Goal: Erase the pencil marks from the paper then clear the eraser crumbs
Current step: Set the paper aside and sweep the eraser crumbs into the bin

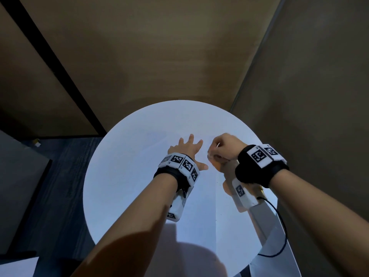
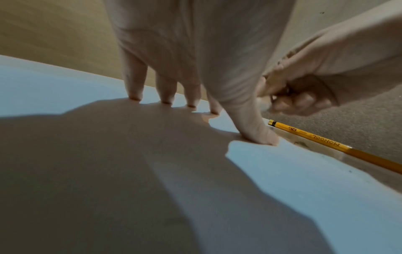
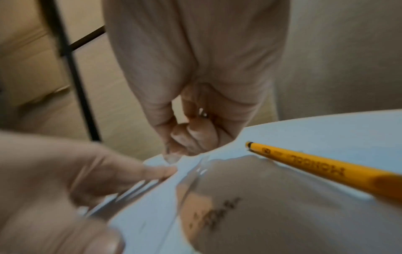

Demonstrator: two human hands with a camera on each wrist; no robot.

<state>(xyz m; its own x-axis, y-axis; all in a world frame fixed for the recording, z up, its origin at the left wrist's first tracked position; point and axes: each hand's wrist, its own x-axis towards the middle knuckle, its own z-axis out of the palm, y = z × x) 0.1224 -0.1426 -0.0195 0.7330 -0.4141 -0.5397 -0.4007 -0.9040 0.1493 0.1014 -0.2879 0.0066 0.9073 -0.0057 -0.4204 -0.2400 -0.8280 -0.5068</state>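
A white sheet of paper [image 1: 139, 176] lies on a round white table [image 1: 239, 126]. My left hand [image 1: 187, 150] rests flat on the sheet with fingers spread, and the fingertips [image 2: 166, 101] and thumb press down. Just right of it my right hand [image 1: 221, 150] is curled into a fist at the paper's right edge. A small whitish eraser [image 3: 203, 111] sits between its fingers, mostly hidden. A yellow pencil [image 2: 326, 142] lies on the table right of the sheet, under my right wrist. Dark specks [image 3: 217, 214] lie beside the pencil; crumbs or marks, I cannot tell.
A black cable [image 1: 281, 236] loops from my right wrist over the table's right rim. Tan panels with a black frame [image 1: 60, 76] stand behind the table, and a grey wall [image 1: 319, 96] stands on the right. Dark carpet [image 1: 60, 186] lies to the left.
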